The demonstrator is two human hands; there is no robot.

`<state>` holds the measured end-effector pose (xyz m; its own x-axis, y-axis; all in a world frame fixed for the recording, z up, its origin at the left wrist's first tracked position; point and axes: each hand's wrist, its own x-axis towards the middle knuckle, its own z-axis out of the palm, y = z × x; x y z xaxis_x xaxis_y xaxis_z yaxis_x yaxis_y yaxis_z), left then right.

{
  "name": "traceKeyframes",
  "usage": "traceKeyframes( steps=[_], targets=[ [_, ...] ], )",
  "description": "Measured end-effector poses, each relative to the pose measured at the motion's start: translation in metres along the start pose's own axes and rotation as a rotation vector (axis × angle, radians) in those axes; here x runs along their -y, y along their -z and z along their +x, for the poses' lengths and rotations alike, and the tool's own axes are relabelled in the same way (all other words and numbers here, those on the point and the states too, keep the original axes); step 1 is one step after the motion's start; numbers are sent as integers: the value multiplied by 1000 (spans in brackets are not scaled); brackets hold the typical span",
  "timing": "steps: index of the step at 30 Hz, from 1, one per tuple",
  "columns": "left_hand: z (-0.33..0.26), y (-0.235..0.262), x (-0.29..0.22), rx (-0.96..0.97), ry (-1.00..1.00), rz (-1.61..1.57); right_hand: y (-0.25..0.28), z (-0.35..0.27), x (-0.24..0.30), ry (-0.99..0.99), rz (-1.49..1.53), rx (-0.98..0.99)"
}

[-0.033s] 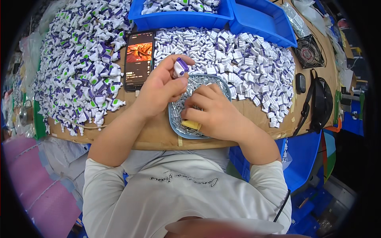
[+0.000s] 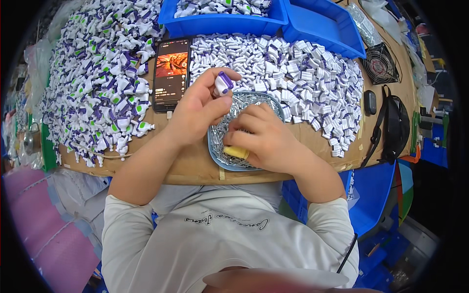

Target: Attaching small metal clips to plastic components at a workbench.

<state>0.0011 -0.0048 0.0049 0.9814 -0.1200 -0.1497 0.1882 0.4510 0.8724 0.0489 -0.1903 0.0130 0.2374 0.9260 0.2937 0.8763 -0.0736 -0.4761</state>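
Hands at work over a small tray on a cardboard-topped table (image 2: 195, 168). Left hand (image 2: 198, 110) is raised just above the near-left rim of the tray, its fingers curled closed around a small white and purple plastic piece (image 2: 223, 84), pinched between thumb and forefinger at the fingertips. Right hand (image 2: 266, 139) lies just beside the left, on its right, palm down on the tray of small metal parts (image 2: 251, 101); its fingers are bent and pressed into the contents, and a yellow object (image 2: 236, 152) shows under the palm at the near edge, apparently gripped, though the hand hides most of it. Whether the fingertips have also picked up any metal parts cannot be told.

Beyond the left hand, touching distance from the held piece, lies a phone (image 2: 171, 73) with a lit screen. Further left of the left hand spreads a heap of white, purple and green pieces (image 2: 97, 83). Beyond and to the right of the right hand spreads a heap of small white parts (image 2: 303, 73). Two blue bins (image 2: 317, 29) stand past both heaps. Well to the right of the right hand are a small fan (image 2: 380, 63) and a black bag (image 2: 395, 128).
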Motion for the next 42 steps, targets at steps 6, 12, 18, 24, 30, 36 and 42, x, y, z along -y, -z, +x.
traceKeyframes(
  steps=[6,12,18,24,30,36,42],
  targets=[
    [-5,-3,4,44,-283,387,9,-1,0,-355,353,-332],
    [-8,-4,-3,81,-184,500,4,-3,-1,-506,715,-375],
    [-9,-4,-1,83,-229,632,7,-1,-1,-497,791,-450],
    [-9,-6,-1,61,-276,687,8,-1,-3,-441,597,-457],
    [-3,-5,-3,28,-512,961,2,-5,-3,-485,813,-534],
    [-4,-7,2,-15,-535,944,3,-4,1,-500,986,-613],
    [-8,-9,3,91,-331,796,0,-9,-6,-400,875,-721]
  ],
)
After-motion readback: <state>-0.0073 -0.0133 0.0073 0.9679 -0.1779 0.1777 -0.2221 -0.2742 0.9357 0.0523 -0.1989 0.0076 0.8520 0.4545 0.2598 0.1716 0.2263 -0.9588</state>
